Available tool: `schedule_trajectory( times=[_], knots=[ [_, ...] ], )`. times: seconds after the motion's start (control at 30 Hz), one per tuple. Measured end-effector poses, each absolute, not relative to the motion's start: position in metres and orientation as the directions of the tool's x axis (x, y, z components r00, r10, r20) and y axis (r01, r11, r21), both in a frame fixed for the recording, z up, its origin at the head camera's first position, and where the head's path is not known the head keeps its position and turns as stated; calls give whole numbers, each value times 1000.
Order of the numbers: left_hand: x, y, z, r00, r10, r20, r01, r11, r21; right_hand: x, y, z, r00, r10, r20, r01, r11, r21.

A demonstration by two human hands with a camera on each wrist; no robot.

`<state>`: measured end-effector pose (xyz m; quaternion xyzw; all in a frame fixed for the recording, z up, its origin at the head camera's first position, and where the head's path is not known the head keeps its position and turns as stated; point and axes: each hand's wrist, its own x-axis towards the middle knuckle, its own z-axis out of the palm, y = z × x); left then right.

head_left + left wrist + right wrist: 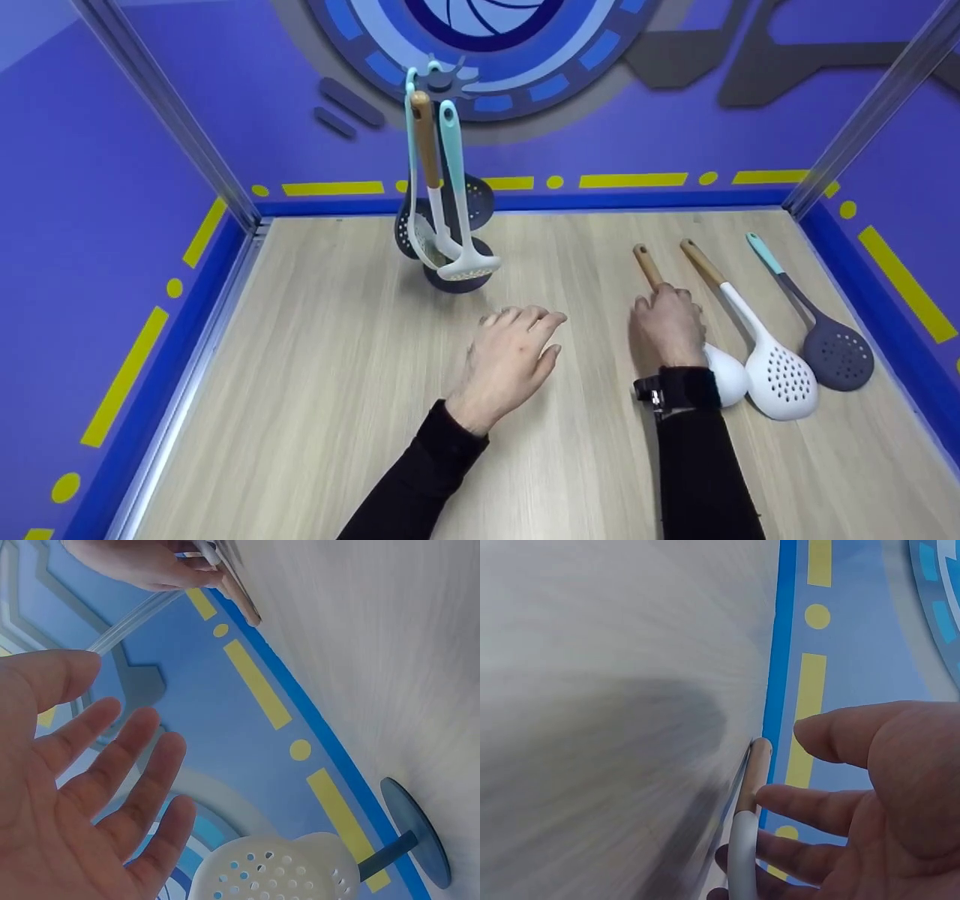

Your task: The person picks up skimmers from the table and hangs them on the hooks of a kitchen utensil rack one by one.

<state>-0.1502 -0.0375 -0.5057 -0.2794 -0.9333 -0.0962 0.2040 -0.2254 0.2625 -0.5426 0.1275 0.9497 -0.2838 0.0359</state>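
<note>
Ladle [724, 367] lies on the worktop [315, 390], right of centre, wooden handle pointing away from me. Right hand [666, 327] sits over its handle, fingers curling under the shaft in the right wrist view; I can't tell if the grip has closed. Left hand [511, 356] hovers open, fingers spread, holding nothing. Just beside the ladle: white skimmer [776, 371], then grey skimmer [834, 352]. Rack [450, 187] with hung utensils stands at the back. No readable labels or writing.
</note>
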Motion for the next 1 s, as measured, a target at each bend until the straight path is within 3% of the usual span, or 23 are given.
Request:
schedule_trajectory(
  times=[0.47,1.0],
  knots=[
    [-152,-39,-505,-764,484,427,561,824,70,-226,266,-552,-964,256,-69,242,746,-620],
    [-155,-48,-497,-774,463,431,553,827,105,-231,261,-542,-970,242,-23,204,761,-616]
  ],
)
